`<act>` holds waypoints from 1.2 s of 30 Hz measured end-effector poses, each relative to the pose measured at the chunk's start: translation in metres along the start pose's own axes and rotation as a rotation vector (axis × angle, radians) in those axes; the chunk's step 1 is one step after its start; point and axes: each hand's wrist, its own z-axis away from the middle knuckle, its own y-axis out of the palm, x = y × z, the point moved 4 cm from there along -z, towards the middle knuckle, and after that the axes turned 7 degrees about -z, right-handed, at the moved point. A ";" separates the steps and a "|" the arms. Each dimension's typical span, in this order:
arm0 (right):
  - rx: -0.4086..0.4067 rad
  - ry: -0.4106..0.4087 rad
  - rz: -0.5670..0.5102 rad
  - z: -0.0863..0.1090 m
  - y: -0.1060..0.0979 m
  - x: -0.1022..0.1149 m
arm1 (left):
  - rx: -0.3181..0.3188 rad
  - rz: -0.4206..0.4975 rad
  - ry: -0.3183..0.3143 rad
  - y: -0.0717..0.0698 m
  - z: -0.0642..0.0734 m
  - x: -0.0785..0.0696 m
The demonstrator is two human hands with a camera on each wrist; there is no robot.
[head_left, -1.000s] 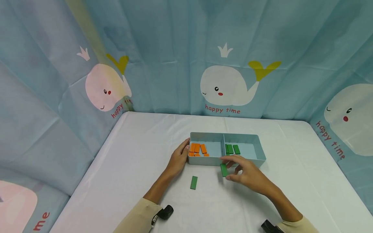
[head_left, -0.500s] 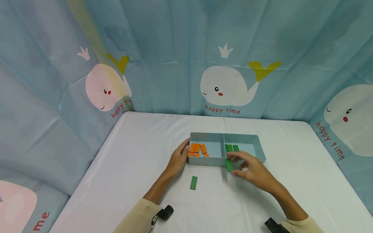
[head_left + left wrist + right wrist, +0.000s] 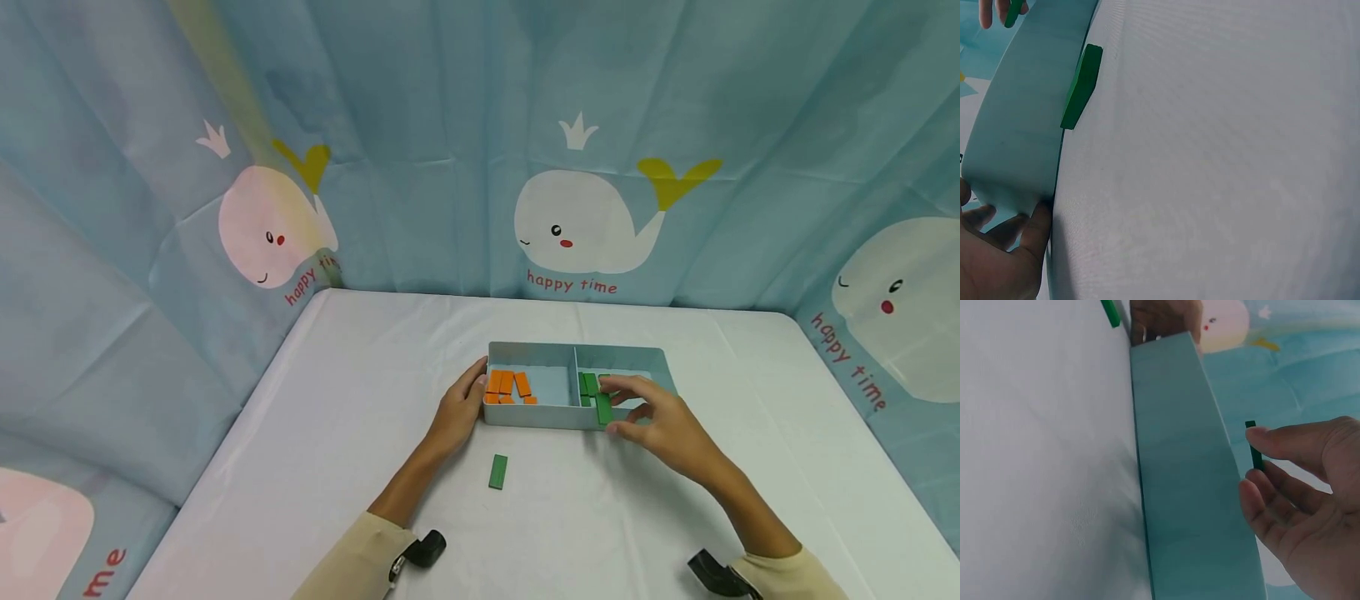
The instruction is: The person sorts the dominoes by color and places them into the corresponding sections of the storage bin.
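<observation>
A pale blue box (image 3: 536, 416) with two compartments stands on the white table. My left hand (image 3: 454, 414) rests against its left end; in the left wrist view its fingertips (image 3: 1022, 219) touch the end wall. My right hand (image 3: 667, 429) pinches a flat green block (image 3: 603, 409) between thumb and fingers. The block is upright, just above the front wall of the right compartment. Inside that compartment lie green blocks (image 3: 588, 384), partly hidden by my hand. The left compartment holds several orange blocks (image 3: 506, 382). Another green block (image 3: 498, 472) lies on the table in front of the box.
The white tablecloth (image 3: 390, 358) extends around the box. A blue curtain (image 3: 450, 225) printed with whales hangs behind and along both sides. Dark wrist cameras (image 3: 426, 548) are strapped at both beige sleeves (image 3: 360, 562).
My right hand has moved right and toward the box with the green block, from in front of the divider to above the right compartment's front wall. My left hand has stayed at the box.
</observation>
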 end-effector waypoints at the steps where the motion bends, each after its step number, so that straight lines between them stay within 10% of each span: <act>1: -0.005 0.000 0.004 -0.001 -0.001 -0.001 | -0.001 0.000 -0.001 0.000 0.000 0.000; 36: -0.010 0.088 0.052 -0.027 -0.020 -0.022 | -0.005 0.015 -0.003 -0.001 0.002 -0.002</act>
